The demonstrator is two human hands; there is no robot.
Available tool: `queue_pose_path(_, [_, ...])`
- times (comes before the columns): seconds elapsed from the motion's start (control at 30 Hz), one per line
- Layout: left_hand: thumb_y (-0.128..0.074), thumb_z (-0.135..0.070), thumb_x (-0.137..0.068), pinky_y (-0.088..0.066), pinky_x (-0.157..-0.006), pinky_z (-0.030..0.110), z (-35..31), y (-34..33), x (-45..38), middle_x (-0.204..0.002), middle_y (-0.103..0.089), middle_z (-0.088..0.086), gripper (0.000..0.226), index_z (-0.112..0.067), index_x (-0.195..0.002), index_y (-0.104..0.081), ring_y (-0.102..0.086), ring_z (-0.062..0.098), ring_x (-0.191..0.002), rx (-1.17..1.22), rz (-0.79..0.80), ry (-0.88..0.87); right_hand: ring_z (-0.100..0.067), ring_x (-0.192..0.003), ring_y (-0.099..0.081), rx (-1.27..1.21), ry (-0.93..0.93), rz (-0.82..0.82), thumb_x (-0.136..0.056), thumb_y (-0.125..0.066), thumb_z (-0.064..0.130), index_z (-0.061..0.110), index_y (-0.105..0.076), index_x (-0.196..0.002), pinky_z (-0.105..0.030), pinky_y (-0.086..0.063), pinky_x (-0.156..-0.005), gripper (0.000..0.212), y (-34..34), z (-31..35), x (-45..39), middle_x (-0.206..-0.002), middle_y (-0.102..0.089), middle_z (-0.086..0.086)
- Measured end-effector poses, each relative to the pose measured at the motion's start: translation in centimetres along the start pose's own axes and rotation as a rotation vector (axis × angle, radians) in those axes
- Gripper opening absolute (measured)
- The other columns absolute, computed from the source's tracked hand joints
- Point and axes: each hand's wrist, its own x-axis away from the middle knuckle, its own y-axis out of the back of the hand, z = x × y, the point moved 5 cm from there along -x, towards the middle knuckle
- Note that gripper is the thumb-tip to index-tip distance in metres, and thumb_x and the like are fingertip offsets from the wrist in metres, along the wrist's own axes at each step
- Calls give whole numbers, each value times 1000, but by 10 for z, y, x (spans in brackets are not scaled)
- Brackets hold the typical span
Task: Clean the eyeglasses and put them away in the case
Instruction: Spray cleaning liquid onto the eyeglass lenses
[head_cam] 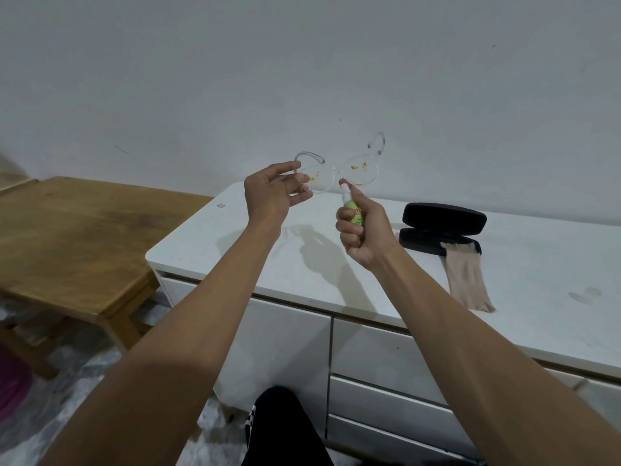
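Observation:
Clear-framed eyeglasses hang in the air above the white cabinet top, both lenses spotted with yellow-brown smudges. My left hand pinches the left edge of the frame. My right hand grips a small green spray bottle with a white nozzle, forefinger on top, the nozzle just below the bridge of the glasses. A black glasses case lies open on the cabinet to the right, and a beige cloth drapes out of its lower half toward me.
The white cabinet has drawers below its front edge. A low wooden table stands to the left, lower than the cabinet. A plain wall rises behind. My knee in dark trousers shows at the bottom.

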Motion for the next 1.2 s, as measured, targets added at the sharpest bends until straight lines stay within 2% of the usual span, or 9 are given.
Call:
queue_pose_path(0.37, [-70, 13, -85, -64, -69, 35, -2, 8, 1, -75, -73, 15, 22, 4, -105, -72, -66, 25, -65, 6, 3, 14, -6, -31, -24, -67, -68, 19, -102, -57, 37, 28, -61, -91, -17, -12, -28, 15, -22, -16, -5, -55, -37, 8])
queue_pose_path(0.57, [-69, 12, -86, -64, -69, 35, 0, 8, 1, -77, -72, 17, 20, 2, -102, -72, -65, 27, -68, 3, -7, 19, -6, -34, -23, -2, 3, -30, -102, -55, 32, 34, -65, -109, -16, -13, -30, 12, -13, -13, -5, -56, -40, 6])
queue_pose_path(0.67, [-68, 13, -86, -64, -70, 36, 3, 3, 2, -76, -71, 17, 19, 0, -99, -72, -64, 27, -67, 10, -11, 23, -10, -36, -27, 89, 100, -152, -101, -55, 33, 27, -59, -121, -18, -20, -34, 21, 2, -1, 0, -62, -50, 0])
queue_pose_path(0.8, [-67, 13, -86, -64, -70, 36, 13, -9, 4, -76, -71, 16, 19, 1, -100, -71, -64, 24, -62, 35, -5, 37, -19, -58, -53, 284, 322, -314, -102, -49, 17, 29, -45, -135, -27, -44, -47, 36, 32, 32, 20, -90, -65, -10])
queue_pose_path(0.87, [-67, 13, -85, -63, -70, 35, 20, -18, 7, -77, -71, 17, 19, -1, -98, -72, -63, 25, -63, 47, 5, 54, -20, -71, -60, 419, 430, -387, -99, -57, 15, 16, -51, -132, -34, -57, -57, 33, 50, 53, 34, -100, -67, -10])
queue_pose_path(0.93, [-68, 13, -85, -62, -69, 35, 27, -30, 11, -79, -70, 19, 20, -3, -96, -73, -63, 27, -65, 52, 20, 71, -19, -77, -62, 497, 529, -493, -97, -63, 16, 9, -60, -122, -38, -64, -68, 26, 73, 74, 50, -97, -65, -7])
queue_pose_path(1.07, [-69, 12, -83, -62, -70, 35, 41, -53, 21, -81, -69, 21, 20, -5, -93, -73, -63, 28, -67, 60, 57, 95, -15, -69, -65, 668, 731, -732, -93, -71, 21, 18, -66, -113, -25, -58, -64, 21, 114, 114, 100, -84, -68, 5])
queue_pose_path(1.13, [-69, 12, -83, -62, -69, 35, 47, -63, 27, -82, -68, 21, 20, -4, -94, -73, -63, 28, -68, 66, 81, 106, -10, -68, -66, 708, 806, -866, -92, -74, 23, 19, -68, -114, -12, -51, -58, 23, 135, 130, 128, -87, -71, 5])
queue_pose_path(1.2, [-67, 13, -84, -62, -68, 34, 52, -71, 32, -80, -69, 20, 20, -3, -96, -73, -63, 27, -66, 70, 104, 107, -11, -67, -67, 701, 845, -1001, -92, -74, 21, 17, -69, -115, -9, -46, -54, 24, 157, 142, 154, -92, -74, 2])
